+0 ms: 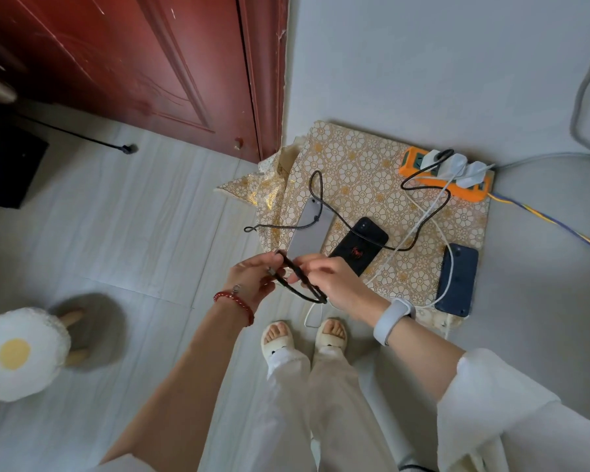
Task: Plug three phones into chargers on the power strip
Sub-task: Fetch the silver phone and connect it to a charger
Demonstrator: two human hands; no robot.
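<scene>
Both hands work at frame centre, above the floor. The left hand [252, 279] pinches a loop of black braided cable [300, 287]; the right hand [334, 281] pinches the same loop from the other side. Each grip is narrow and closed on the cable.

A floral patterned cloth [365, 172] lies on the floor at centre right. Three phones rest face down on it:
- grey phone [312, 229], left edge of the cloth, a black cable lying across it;
- black phone [358, 245], just right of the grey one;
- dark blue phone [457, 281], lower right of the cloth, a white cable [452, 267] lying over it.

The orange power strip [411, 165] sits at the cloth's upper right corner and carries white chargers [457, 165].
</scene>
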